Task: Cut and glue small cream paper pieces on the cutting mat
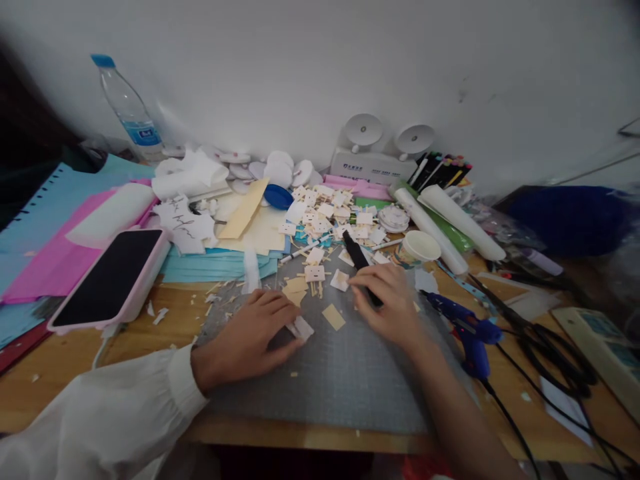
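My left hand (257, 330) rests on the grey cutting mat (360, 380), thumb and fingers closed around a small white folded piece (303, 328). At the mat's centre right, the fingertips of my right hand (387, 300) pinch the edge of a small cream square (340, 280). A black stick-shaped tool (356, 252) runs beneath my right index finger; whether it is gripped too is unclear. Between the hands lies a tan rectangle (333, 317). Just beyond is a small square figure with a drawn face and stick legs (315, 273).
Behind the mat, similar figures (325, 213) are piled up. A paper cup (419, 248), blue glue gun (467, 327) and black scissors (555, 353) sit to the right. Leftward are a phone (113, 277), coloured sheets (55, 247) and a water bottle (131, 110). Cords cross the right side.
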A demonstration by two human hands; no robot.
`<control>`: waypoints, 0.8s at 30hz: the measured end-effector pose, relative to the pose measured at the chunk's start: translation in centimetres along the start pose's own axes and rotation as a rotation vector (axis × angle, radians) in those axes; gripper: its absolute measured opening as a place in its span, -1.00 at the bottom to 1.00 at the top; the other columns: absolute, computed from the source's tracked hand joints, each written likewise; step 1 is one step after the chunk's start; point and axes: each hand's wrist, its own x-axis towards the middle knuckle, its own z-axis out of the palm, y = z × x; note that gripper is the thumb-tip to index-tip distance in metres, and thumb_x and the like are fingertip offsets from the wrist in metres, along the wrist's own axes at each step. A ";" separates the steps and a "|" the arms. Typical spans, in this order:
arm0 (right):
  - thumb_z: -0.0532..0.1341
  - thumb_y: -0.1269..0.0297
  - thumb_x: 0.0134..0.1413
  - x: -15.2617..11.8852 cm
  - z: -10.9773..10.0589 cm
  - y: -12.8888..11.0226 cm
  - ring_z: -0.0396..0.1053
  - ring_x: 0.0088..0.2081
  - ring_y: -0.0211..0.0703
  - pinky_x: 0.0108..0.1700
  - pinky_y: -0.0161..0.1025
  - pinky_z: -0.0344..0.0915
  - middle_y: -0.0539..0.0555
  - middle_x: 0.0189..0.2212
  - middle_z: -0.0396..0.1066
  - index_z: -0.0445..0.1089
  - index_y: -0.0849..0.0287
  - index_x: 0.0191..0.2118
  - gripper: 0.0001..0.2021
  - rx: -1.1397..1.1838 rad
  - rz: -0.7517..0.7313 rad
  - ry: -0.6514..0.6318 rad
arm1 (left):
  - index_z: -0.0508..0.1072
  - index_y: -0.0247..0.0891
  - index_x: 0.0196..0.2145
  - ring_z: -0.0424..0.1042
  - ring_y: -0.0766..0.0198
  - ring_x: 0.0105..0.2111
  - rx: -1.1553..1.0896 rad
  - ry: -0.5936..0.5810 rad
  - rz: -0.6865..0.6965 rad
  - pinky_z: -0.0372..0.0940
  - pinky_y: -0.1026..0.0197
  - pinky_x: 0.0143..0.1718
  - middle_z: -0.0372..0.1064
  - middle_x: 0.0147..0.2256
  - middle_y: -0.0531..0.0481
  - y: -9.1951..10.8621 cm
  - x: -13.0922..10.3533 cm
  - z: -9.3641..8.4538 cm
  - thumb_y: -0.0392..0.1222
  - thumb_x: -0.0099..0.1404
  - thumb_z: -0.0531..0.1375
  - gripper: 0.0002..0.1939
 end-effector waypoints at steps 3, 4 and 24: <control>0.15 0.38 0.19 -0.1 -0.4 -0.4 0.31 -0.24 -0.09 -0.17 -0.11 0.17 0.09 -0.32 0.42 0.43 0.18 -0.28 -0.89 0.007 -0.092 -0.195 | 0.36 -0.20 -0.07 0.36 0.14 -0.12 -0.044 -0.001 -0.007 0.17 0.03 -0.01 0.43 -0.20 -0.02 0.0 -0.4 -0.6 -0.17 0.40 0.07 -0.80; 0.14 0.36 0.20 -0.1 -0.5 -0.6 0.30 -0.24 -0.09 -0.19 -0.12 0.17 0.10 -0.32 0.41 0.44 0.19 -0.28 -0.87 0.009 -0.113 -0.254 | 0.36 -0.20 -0.05 0.37 0.15 -0.11 -0.046 0.005 -0.009 0.17 0.04 -0.01 0.44 -0.18 -0.02 -0.1 -0.6 -0.7 -0.18 0.41 0.05 -0.80; 0.00 0.44 0.24 -4.9 -3.2 -0.3 0.47 -0.13 -0.04 -0.15 -0.19 0.36 0.23 -0.10 0.46 0.36 0.24 -0.03 -0.73 -0.364 0.546 -0.217 | 0.32 -0.18 0.11 0.25 0.08 0.13 0.231 0.031 0.115 0.16 -0.02 0.16 0.30 0.12 -0.15 -1.7 0.0 -3.0 -0.14 0.42 0.05 -0.66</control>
